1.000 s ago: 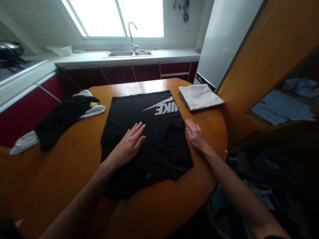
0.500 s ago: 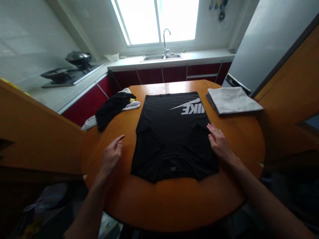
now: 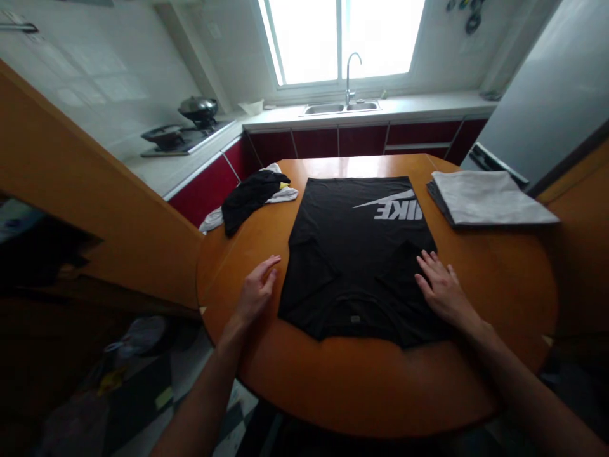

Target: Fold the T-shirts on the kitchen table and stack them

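Note:
A black T-shirt (image 3: pixel 352 254) with a white NIKE print lies flat on the wooden table (image 3: pixel 361 393), its collar toward me and its sides and sleeves folded inward. Beside the shirt's left edge, my left hand (image 3: pixel 255 293) hovers over or rests on the wood, fingers extended and holding nothing. On the right, my right hand (image 3: pixel 442 289) lies with spread fingers on the shirt's edge near the folded sleeve, gripping nothing.
A crumpled pile of black and white clothes (image 3: pixel 252 197) sits at the table's left. Folded grey garments (image 3: pixel 490 197) are stacked at the right. Beyond stand a counter with a sink (image 3: pixel 328 109), a stove with a pan (image 3: pixel 198 109) and a fridge (image 3: pixel 537 95).
The whole view has shifted, so everything appears further right. My right hand has moved further onto the shirt's right edge, and my left hand has come closer to its left edge.

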`<state>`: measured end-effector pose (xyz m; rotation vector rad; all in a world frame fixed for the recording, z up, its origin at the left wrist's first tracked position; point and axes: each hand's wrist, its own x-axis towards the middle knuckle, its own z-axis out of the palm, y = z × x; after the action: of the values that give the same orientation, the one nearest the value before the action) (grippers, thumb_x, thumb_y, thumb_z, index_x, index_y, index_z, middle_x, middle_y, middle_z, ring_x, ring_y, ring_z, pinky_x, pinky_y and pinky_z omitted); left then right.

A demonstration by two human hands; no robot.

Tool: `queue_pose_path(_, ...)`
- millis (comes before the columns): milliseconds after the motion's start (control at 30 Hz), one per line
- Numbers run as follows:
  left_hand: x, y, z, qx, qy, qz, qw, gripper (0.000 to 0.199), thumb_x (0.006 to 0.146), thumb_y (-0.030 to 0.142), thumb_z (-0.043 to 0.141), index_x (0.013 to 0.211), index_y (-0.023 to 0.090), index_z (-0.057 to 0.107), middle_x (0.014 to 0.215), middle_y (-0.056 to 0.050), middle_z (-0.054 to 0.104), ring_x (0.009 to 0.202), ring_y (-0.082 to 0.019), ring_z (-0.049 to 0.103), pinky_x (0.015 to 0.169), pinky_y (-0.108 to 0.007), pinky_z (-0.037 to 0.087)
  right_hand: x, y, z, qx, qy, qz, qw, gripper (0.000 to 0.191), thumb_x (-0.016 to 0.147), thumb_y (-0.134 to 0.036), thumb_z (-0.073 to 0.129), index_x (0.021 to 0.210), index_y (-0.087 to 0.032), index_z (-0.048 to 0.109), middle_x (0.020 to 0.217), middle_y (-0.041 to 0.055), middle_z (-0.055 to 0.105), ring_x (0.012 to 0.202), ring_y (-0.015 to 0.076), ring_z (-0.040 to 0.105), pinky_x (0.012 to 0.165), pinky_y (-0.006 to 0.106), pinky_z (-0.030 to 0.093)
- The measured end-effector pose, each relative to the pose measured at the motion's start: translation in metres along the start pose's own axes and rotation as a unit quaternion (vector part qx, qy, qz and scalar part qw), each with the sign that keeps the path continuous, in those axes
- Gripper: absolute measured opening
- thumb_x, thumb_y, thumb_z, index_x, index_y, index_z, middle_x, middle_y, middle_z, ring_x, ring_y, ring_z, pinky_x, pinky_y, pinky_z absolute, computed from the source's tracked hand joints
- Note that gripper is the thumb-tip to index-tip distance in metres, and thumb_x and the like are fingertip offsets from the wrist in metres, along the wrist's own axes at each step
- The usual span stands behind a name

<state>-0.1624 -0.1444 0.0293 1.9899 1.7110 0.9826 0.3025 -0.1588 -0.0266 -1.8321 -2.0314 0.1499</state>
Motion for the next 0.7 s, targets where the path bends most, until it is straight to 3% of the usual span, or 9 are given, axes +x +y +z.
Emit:
queue_pose_path(233, -0.003, -0.006, 0.006, -0.011, -0.013, 0.01, 1.0, 0.045, 0.097, 0.046, 0.047, 0.129, 0.018, 0.062, 0.142, -0.01, 0.06, 0.136, -0.026, 0.051, 0.119, -0.048, 0.036, 0.004, -0.005, -0.016, 0.059, -0.009, 0.018, 0.998, 0.053, 0.102, -0.04, 0.033, 0.15, -0.02, 0.046, 0.162, 0.0095, 0.033, 0.151, 0.0275, 0.025, 0.12, 0.06, 0.021)
queue_pose_path(433, 0.002, -0.005, 0.01, -0.004, -0.016, 0.029, 0.999, 0.044, 0.097, 0.046, 0.046, 0.131, 0.022, 0.06, 0.144, -0.008, 0.058, 0.137, -0.027, 0.051, 0.119, -0.049, 0.034, 0.005, -0.005, -0.03, 0.115, 0.082, 0.07, 0.987, 0.051, 0.103, -0.037, 0.031, 0.147, -0.019, 0.05, 0.159, 0.0102, 0.039, 0.15, 0.0246, 0.028, 0.12, 0.055, 0.025)
queue_pose_path(700, 0.023, 0.024, 0.011, 0.011, -0.042, 0.111, 0.993, 0.044, 0.098, 0.044, 0.045, 0.132, 0.021, 0.059, 0.145, -0.009, 0.056, 0.14, -0.026, 0.046, 0.12, -0.049, 0.033, 0.002, -0.031, -0.021, 0.07, 0.014, 0.02, 0.997, 0.053, 0.102, -0.037, 0.035, 0.152, -0.02, 0.043, 0.163, 0.0089, 0.032, 0.153, 0.0238, 0.021, 0.122, 0.057, 0.017)
